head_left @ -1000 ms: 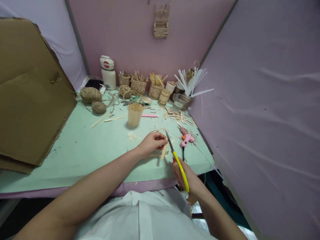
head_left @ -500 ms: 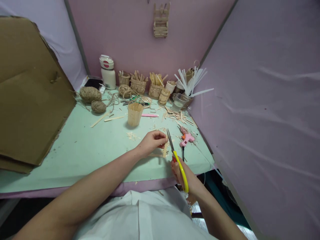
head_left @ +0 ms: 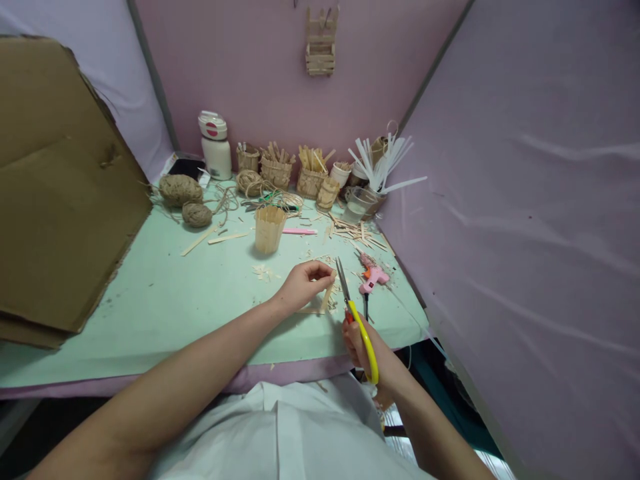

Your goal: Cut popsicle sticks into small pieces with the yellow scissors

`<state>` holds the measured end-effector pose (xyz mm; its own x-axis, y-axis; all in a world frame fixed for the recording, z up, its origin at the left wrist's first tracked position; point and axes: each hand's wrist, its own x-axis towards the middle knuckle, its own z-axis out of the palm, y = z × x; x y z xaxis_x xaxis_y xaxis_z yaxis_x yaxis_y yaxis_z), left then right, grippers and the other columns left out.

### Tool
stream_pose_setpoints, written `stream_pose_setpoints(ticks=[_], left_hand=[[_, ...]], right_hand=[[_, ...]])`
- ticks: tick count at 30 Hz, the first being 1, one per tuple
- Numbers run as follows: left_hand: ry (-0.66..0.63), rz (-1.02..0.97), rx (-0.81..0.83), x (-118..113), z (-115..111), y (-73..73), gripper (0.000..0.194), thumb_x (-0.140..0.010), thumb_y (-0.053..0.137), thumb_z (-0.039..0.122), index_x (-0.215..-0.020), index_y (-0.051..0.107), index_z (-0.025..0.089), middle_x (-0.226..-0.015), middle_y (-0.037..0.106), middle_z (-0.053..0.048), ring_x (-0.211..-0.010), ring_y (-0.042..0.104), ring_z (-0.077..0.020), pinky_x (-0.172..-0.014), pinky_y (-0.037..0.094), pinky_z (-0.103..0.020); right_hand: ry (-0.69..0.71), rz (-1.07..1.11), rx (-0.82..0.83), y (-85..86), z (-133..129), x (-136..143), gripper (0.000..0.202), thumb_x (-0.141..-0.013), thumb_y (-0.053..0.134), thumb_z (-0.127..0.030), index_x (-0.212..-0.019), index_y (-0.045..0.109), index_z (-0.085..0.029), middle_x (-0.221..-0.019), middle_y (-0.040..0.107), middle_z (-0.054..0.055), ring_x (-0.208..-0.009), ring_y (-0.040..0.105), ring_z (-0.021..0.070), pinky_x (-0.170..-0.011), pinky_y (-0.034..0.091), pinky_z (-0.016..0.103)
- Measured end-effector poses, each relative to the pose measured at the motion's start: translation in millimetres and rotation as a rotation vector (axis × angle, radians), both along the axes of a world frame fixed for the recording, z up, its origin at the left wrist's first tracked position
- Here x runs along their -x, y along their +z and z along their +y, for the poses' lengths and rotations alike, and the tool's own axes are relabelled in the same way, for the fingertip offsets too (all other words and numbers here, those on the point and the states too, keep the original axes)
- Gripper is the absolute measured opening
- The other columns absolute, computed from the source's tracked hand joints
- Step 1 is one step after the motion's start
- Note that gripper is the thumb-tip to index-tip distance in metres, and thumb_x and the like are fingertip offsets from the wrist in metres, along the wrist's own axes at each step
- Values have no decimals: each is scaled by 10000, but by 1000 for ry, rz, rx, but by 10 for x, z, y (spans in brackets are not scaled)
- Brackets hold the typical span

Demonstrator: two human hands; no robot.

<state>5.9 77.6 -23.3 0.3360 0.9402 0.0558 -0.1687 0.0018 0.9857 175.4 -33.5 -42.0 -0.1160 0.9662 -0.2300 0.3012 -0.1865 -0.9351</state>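
My left hand pinches the upper end of a thin wooden stick over the table, its thumb and fingers pressed together. The stick slants down toward small wood scraps. My right hand is wrapped round the handles of yellow-handled scissors. Their blades point up and away, a little to the right of my left fingertips, apart from the stick. Behind my left hand stands a cup made of wooden sticks. A pink glue gun lies to the right of the scissors.
Twine balls lie at the back left, beside a white bottle. Holders with sticks line the back wall, with white glue sticks at their right. Cardboard stands at the left. Loose sticks are scattered behind the glue gun.
The scissor blades have moved slightly right, away from the stick. The stick in my left hand has tilted, its lower end shifting left.
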Motion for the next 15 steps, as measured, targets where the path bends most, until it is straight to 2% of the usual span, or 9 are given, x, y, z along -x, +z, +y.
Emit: stream_pose_setpoints(ticks=[4,8,11,15], left_hand=[[5,-54,110,13,-4,6,259,-640,759,363,-781,667,167,-743,625,-7,-683,550,-120,-663,454,-266],[-20,-124,217,2,-34,18,294,-617,787,359,-793,653,166,-767,618,5,-695,551,-104,-676,470,-257],[-49,-144,224,-17,-58,16,298,-614,794,355,-784,647,160,-754,611,8,-701,558,-104,-667,477,-248],[-67,-159,223,-28,-68,2,302,-615,798,355,-783,652,152,-744,607,8,-680,558,-99,-659,487,-251]], right_hand=[[-21,0,-43,40,56,41,449,-892,380,-659,-806,421,-220,-611,356,-60,-481,257,94,-422,250,217],[-122,-77,-61,157,154,148,352,-794,611,-525,-810,478,-199,-601,451,-40,-470,339,97,-419,277,229],[-207,-50,-111,211,211,229,352,-714,683,-454,-832,489,-185,-709,563,12,-508,418,110,-438,330,234],[-307,2,-154,206,242,285,304,-697,671,-394,-792,457,-199,-696,578,3,-516,446,115,-455,351,232]])
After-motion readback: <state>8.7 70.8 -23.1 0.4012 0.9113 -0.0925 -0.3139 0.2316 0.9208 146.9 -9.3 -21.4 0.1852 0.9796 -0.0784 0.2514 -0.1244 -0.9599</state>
